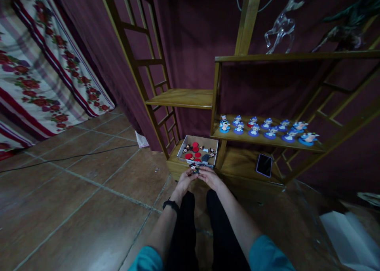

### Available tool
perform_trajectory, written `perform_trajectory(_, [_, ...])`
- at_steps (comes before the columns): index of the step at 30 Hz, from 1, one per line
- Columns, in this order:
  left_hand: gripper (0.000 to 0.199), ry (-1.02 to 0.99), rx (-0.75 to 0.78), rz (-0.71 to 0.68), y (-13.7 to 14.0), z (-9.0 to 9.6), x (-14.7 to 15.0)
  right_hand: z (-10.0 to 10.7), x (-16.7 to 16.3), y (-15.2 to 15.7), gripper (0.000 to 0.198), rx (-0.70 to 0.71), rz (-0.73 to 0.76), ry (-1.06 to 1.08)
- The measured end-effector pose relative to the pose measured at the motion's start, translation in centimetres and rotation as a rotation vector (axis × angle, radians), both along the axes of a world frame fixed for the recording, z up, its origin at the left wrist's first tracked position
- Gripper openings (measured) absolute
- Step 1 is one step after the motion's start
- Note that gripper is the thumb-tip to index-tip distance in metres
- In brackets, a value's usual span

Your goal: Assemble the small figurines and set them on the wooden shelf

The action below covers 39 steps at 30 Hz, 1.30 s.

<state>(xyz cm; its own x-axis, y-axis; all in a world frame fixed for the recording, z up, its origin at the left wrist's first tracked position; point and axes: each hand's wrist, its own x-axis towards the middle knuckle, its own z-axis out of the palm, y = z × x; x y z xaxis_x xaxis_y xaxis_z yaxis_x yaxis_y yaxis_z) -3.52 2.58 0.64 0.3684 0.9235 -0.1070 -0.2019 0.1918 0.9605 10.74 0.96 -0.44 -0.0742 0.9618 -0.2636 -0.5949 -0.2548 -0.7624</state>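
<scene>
Between my fingertips is a small figurine (194, 167) with black, red and white parts on a dark base. My left hand (187, 179) grips it from the left, and my right hand (209, 177) grips it from the right. Just beyond my hands stands a shallow open cardboard box (184, 145) on the lowest shelf. Inside lie several similar small figurines (205, 149) and several round red bases (195, 144), along with a dark grey piece (205, 158). The figurine's lower part is partly hidden by my fingers.
On the middle shelf (218, 134), to the right, two rows of blue and purple figurines (270, 133) stand. A tablet or phone (264, 165) lies below. A clear deer ornament (283, 23) stands above. A black cable (71, 157) crosses the floor; a white box (347, 235) lies right.
</scene>
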Motion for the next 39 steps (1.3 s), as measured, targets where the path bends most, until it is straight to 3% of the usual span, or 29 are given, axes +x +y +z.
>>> perform_trajectory(11, [0.043,0.03,0.042,0.092,-0.2,-0.1,0.2,-0.6,0.4,0.0,0.029,0.033,0.037,0.012])
perform_trajectory(21, [0.043,0.103,0.07,0.26,-0.8,-0.2,0.7,0.2,0.1,-0.9,0.028,0.018,0.06,-0.084])
perform_trajectory(27, [0.04,0.098,0.089,0.166,-1.5,0.0,0.9,0.9,0.7,-1.5,0.031,0.059,0.06,-0.063])
perform_trajectory(39, [0.037,0.042,0.081,0.16,-3.4,1.6,1.1,0.9,1.3,-2.8,0.036,0.107,0.125,-0.086])
